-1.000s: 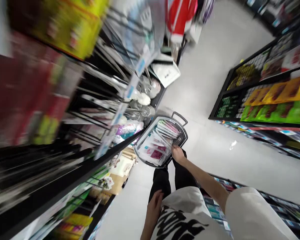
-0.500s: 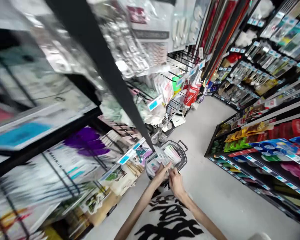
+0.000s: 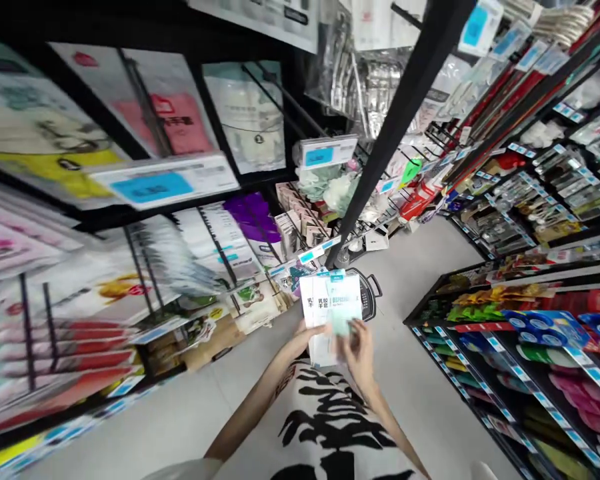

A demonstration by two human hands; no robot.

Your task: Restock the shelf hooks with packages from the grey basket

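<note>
Both my hands hold up a small stack of white packets with teal print (image 3: 331, 303) in front of my chest. My left hand (image 3: 304, 337) grips the stack's lower left edge. At the lower right, my right hand (image 3: 361, 348) pinches the front packet. Behind and below the packets a grey shopping basket (image 3: 370, 298) stands on the floor, mostly hidden by them. My white shirt with black print fills the bottom of the view.
A black shelf unit (image 3: 180, 220) on my left hangs flat packets on pegs with blue price tags (image 3: 153, 187). Another rack with coloured packets (image 3: 530, 313) lines the right. Light grey floor (image 3: 430, 253) runs between them, and a black upright post (image 3: 395, 127) stands close ahead.
My hands have lifted the packets out of the basket and raised them to chest height. My view has swung up from the basket toward the left shelves.
</note>
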